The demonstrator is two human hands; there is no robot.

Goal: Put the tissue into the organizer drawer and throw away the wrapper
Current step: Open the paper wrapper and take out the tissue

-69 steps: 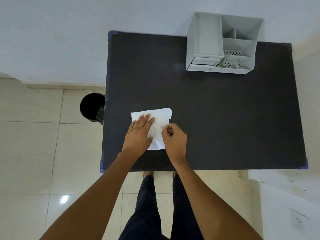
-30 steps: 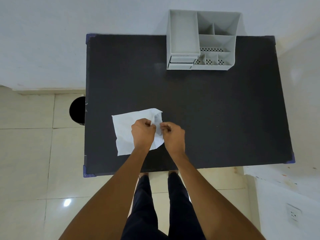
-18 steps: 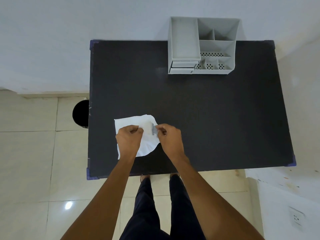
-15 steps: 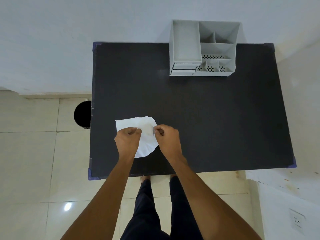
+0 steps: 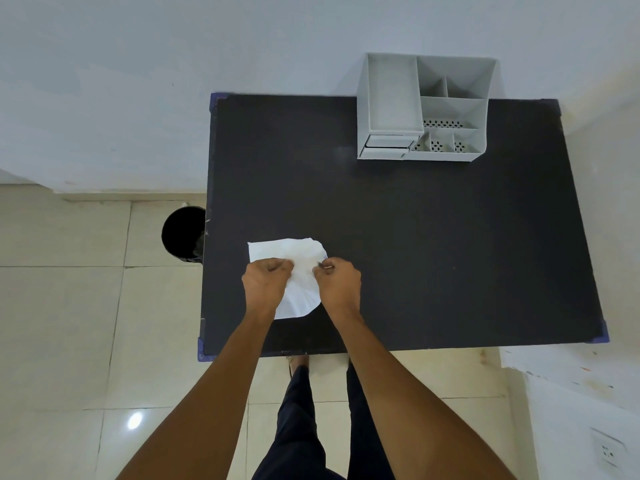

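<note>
A white tissue lies spread on the black table near its front left part. My left hand pinches the tissue's left side with closed fingers. My right hand pinches its right edge, where a small dark bit shows between the fingertips; whether that is the wrapper I cannot tell. The grey organizer stands at the table's far edge, with two shut drawers at its lower left front.
A black bin stands on the tiled floor just left of the table. A white wall runs behind the table and another along the right side. My legs are at the table's front edge.
The tissue went from lying flat under my left palm to being pinched by both hands. My left hand moved left along it, and the sheet now looks rounder and more gathered.
</note>
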